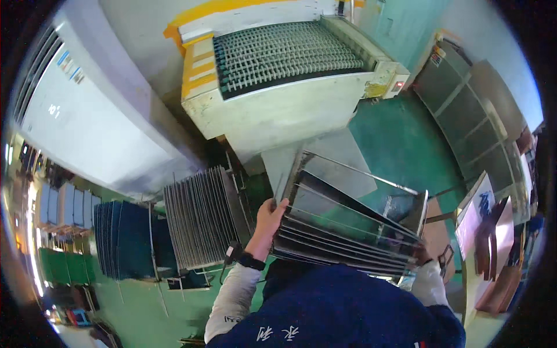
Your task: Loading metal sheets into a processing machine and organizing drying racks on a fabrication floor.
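Note:
In front of my body is a metal rack (pixel 366 165) with a row of thin dark panels (pixel 342 246) lined up in its slots. One dark panel (pixel 354 200) leans apart from the others, farther from me. My left hand (pixel 270 223), with a black band at the wrist, is closed on the rack's left side, its thumb near the top edge. At the rack's right side, my right hand (pixel 422 253) is closed around the edge by the panel ends. Its fingers are dark and partly hidden.
A pale machine (pixel 284 113) with rows of rollers stands ahead, a grey sheet (pixel 342 159) on the green floor before it. Racks of upright grey panels (pixel 200 220) and blue panels (pixel 125 238) stand left, below a tall white cabinet (pixel 93 116). Framed grey panels (pixel 464 110) lean right.

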Motion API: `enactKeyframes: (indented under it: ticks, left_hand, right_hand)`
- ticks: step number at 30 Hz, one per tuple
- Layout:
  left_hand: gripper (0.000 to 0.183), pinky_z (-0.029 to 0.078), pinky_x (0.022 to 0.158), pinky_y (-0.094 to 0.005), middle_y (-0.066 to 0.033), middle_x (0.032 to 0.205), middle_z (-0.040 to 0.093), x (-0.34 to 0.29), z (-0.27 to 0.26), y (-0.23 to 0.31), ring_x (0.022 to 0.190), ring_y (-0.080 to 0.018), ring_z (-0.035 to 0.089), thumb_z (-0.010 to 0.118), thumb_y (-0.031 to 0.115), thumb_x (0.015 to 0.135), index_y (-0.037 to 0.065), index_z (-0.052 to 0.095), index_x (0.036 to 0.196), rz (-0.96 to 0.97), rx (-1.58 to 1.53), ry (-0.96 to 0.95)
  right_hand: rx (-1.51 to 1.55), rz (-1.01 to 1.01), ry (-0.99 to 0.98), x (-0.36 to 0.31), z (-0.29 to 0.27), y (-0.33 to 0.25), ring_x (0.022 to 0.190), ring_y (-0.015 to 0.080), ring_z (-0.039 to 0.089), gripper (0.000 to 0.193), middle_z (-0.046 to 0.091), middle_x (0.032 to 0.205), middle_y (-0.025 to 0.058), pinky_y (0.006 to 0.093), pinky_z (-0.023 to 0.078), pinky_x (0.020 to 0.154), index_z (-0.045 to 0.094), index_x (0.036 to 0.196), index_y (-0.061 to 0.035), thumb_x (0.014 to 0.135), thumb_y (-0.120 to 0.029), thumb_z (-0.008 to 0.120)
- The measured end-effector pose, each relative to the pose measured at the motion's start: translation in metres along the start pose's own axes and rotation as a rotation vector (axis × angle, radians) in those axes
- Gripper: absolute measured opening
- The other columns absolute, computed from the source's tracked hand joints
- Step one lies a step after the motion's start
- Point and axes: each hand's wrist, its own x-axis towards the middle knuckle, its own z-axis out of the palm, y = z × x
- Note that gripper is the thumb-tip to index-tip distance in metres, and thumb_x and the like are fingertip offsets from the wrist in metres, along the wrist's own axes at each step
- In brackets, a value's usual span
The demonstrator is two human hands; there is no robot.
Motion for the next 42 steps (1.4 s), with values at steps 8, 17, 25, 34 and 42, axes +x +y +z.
enactKeyframes:
  ticks: [8,17,25,34,42]
  left_hand:
    - [0.046,0.044,0.071,-0.0259,-0.0072,0.088,0.062,0.045,-0.005,0.046,0.080,-0.0119,0.056,0.065,0.035,0.085,-0.005,0.058,0.106,-0.205,-0.269,0.120]
    - [0.043,0.043,0.066,-0.0233,-0.0028,0.087,0.061,0.088,0.014,0.013,0.078,-0.0085,0.054,0.060,0.038,0.088,-0.002,0.060,0.104,-0.428,-0.391,0.277]
    - [0.055,0.040,0.060,-0.0257,-0.0017,0.085,0.059,0.130,0.037,0.001,0.070,-0.0109,0.050,0.059,0.047,0.086,-0.001,0.057,0.113,-0.687,-0.239,0.415]
    - [0.066,0.035,0.095,-0.0323,-0.0109,0.124,0.053,0.146,0.046,-0.045,0.110,-0.0210,0.050,0.059,0.045,0.086,0.000,0.043,0.132,-0.699,-0.349,0.475]
    - [0.062,0.036,0.096,-0.0330,-0.0129,0.129,0.052,0.143,0.055,-0.064,0.119,-0.0210,0.048,0.060,0.040,0.087,-0.002,0.044,0.131,-0.601,-0.371,0.415]
  right_hand:
    - [-0.191,-0.031,-0.048,0.077,0.035,-0.137,0.081,0.0174,0.054,0.033,0.061,0.096,0.0026,0.0315,0.044,0.071,0.056,0.113,-0.0100,0.092,-0.035,0.048]
    - [-0.363,-0.015,-0.296,0.209,0.118,-0.290,0.071,0.0182,0.056,0.024,0.059,0.084,0.0021,0.0376,0.046,0.058,0.057,0.107,-0.0122,0.091,-0.027,0.046]
    - [-0.257,0.098,-0.403,0.344,0.187,-0.365,0.047,0.0071,0.038,0.017,0.040,0.059,-0.0053,0.0243,0.027,0.041,0.054,0.086,-0.0152,0.091,-0.019,0.037]
    - [-0.556,0.115,-0.339,0.385,0.193,-0.379,0.071,0.0117,0.056,0.026,0.059,0.084,-0.0006,0.0297,0.050,0.063,0.061,0.098,-0.0132,0.091,-0.031,0.043]
    - [-1.193,-0.951,0.075,0.463,0.131,-0.411,0.070,0.0167,0.058,0.027,0.063,0.076,0.0062,0.0339,0.046,0.063,0.063,0.084,-0.0009,0.083,-0.028,0.062]
